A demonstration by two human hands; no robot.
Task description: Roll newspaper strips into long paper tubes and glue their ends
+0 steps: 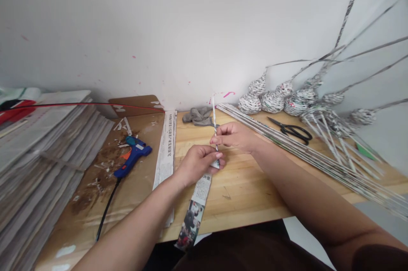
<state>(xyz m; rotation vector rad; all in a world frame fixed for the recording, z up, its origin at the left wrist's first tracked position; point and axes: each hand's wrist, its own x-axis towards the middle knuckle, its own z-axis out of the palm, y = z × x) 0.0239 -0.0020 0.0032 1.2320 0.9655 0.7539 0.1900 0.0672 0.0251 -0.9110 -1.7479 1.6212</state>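
Reaching past the near edge of the bench [242, 207], a printed newspaper strip [200, 190] runs up to the left hand [199, 162], which grasps the lower end of a thin paper tube [214, 113]. Slightly farther, the right hand [234, 135] pinches the tube higher up; behind lies a crumpled grey cloth [197, 116].

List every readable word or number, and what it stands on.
"发展探究": headline's end on flat white newspaper strips; its beginning is too blurred.
Too blurred: long photo-printed newspaper strip, tall grey newspaper stack.
Too small: white label on blue plastic glue gun.
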